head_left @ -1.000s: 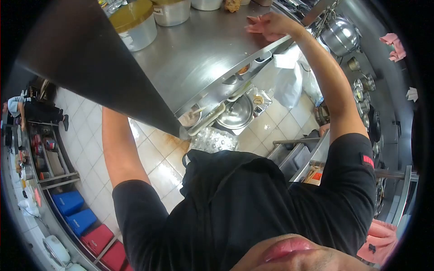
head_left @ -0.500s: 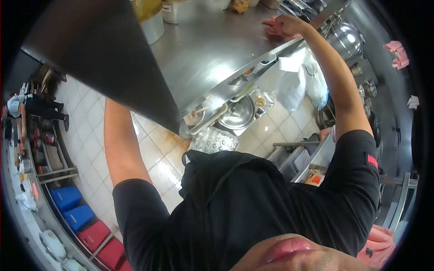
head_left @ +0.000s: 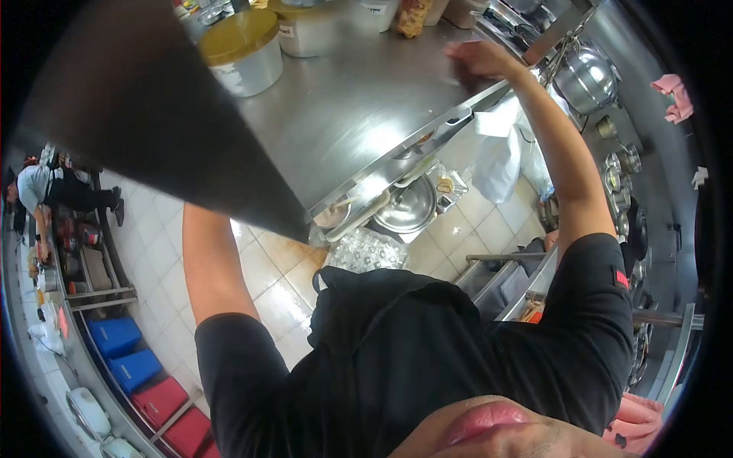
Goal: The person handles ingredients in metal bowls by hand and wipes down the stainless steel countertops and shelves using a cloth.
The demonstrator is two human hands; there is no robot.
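My right hand [head_left: 485, 59] is over the far right part of the steel counter [head_left: 343, 107], smeared by motion. A dark reddish patch shows under it; I cannot make out whether this is a cloth or a reflection. My left forearm [head_left: 214, 259] reaches up behind a large dark flat panel [head_left: 168, 130], which hides my left hand. At the back of the counter stand a white tub with a yellow lid [head_left: 240, 57], another white labelled tub [head_left: 304, 34] and a bag of yellowish food [head_left: 413, 18].
Below the counter edge are a steel bowl [head_left: 405, 206] and a clear plastic bag of small items [head_left: 366, 250]. White plastic bags [head_left: 498, 164] hang at the right. A person [head_left: 65, 187] leans over the far-left counter, above blue bins [head_left: 114, 336] and red bins [head_left: 159, 401].
My right hand, earlier closed on a reddish cloth against the counter, is now blurred and the cloth is not clearly seen. The view has shifted, showing more of the tubs.
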